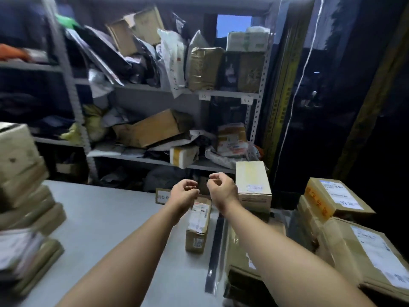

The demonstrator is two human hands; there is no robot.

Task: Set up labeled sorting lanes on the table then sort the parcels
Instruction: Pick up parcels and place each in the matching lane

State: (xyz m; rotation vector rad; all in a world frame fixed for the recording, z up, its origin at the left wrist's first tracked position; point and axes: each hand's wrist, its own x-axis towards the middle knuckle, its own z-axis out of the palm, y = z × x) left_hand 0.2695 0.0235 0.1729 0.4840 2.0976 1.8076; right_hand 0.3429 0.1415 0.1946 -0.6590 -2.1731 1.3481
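While held above table (99, 218): left hand (184, 193), right hand (221, 189), fingers (190, 183) curled, empty.
Parcel (199, 224) at 6 o'clock, box (252, 185) at 3, sign (162, 197) at 9.

The left hand (184, 192) hides part of the label card (161, 197), so its writing cannot be read whole. The stack of parcels (22, 196) at the left edge is blurred and cut off. Whether the hand's curled fingers (188, 183) pinch anything is unclear.

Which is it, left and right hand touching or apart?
Apart. The head view shows a narrow dark gap between the curled fingertips of the left hand and the right hand.
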